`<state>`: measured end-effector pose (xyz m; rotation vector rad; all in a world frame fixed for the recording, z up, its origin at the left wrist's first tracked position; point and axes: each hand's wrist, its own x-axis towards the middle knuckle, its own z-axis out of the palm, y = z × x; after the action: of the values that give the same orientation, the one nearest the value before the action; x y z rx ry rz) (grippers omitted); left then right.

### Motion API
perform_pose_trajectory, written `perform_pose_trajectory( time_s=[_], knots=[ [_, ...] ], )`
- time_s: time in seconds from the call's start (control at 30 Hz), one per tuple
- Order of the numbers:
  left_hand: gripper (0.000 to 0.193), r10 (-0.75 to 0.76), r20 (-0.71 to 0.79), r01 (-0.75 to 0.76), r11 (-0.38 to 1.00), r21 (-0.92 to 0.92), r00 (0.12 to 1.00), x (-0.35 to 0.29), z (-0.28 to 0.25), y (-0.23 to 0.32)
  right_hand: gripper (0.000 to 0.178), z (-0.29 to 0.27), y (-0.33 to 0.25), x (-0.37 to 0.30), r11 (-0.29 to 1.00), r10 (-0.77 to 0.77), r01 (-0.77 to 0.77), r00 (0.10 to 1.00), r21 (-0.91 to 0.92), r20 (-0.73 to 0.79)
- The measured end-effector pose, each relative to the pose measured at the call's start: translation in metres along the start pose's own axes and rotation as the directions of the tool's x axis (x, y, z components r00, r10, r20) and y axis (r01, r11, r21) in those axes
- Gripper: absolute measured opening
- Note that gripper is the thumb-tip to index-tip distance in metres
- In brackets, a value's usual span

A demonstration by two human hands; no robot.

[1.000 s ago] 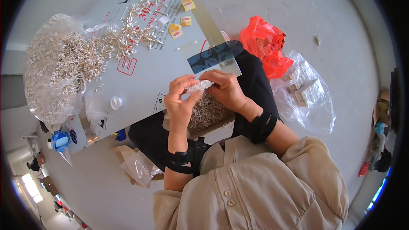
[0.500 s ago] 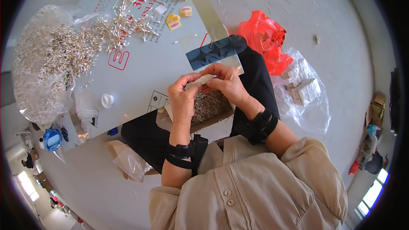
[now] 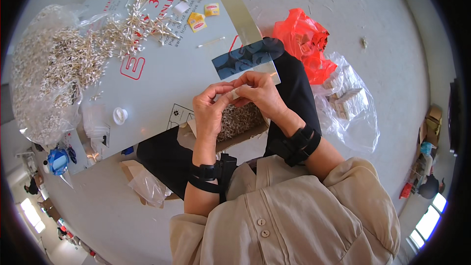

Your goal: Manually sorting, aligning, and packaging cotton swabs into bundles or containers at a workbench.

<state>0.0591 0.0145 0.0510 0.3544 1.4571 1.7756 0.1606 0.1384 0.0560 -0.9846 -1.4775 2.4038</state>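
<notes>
My left hand (image 3: 210, 109) and my right hand (image 3: 262, 94) meet above my lap, fingertips pinched together. Between them is a small pale bundle (image 3: 240, 88), mostly covered by my fingers; its ends look bumpy like cotton swab tips, though I cannot tell for sure. Just below, an open cardboard box (image 3: 245, 143) rests on my lap, packed with thin brownish-white pieces. Beyond my hands, a single cotton swab (image 3: 212, 42) lies on the tabletop. A loose pile of cotton swabs (image 3: 135, 32) spreads from a large clear plastic bag (image 3: 44, 83) full of them.
Yellow packets (image 3: 197, 22) lie near the far edge of the printed metal tabletop (image 3: 162, 78). A white round cap (image 3: 120, 116) sits at left. On the floor at right are a red plastic bag (image 3: 304, 44) and a clear bag (image 3: 351, 122) holding white packs.
The pale bundle showed more openly before and is now mostly covered by my fingers. My view has shifted slightly; both hands stay pinched in nearly the same place.
</notes>
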Motion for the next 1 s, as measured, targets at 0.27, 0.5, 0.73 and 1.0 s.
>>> perform_pose_trajectory(
  time_s=[0.27, 0.5, 0.73, 1.0],
  knots=[
    [0.006, 0.024, -0.012, -0.023, 0.996, 0.084, 1.0, 0.003, 0.002, 0.004, 0.015, 0.004, -0.011, 0.003, 0.991, -0.011, 0.01, 1.0, -0.13, -0.006],
    [0.019, 0.061, 0.069, -0.071, 0.987, 0.143, 0.996, 0.002, -0.006, -0.002, 0.015, -0.008, 0.001, 0.004, 0.989, -0.14, 0.144, 0.987, -0.043, 0.072],
    [0.028, 0.204, 0.053, -0.211, 0.943, 0.259, 0.977, 0.004, -0.011, -0.018, 0.025, -0.01, 0.011, 0.0, 0.959, -0.243, 0.251, 0.967, -0.132, 0.077],
    [0.03, 0.363, 0.136, -0.377, 0.757, 0.533, 0.922, 0.009, -0.011, -0.012, 0.027, -0.017, 0.025, 0.011, 0.773, -0.503, 0.5, 0.858, -0.391, 0.101]
  ],
)
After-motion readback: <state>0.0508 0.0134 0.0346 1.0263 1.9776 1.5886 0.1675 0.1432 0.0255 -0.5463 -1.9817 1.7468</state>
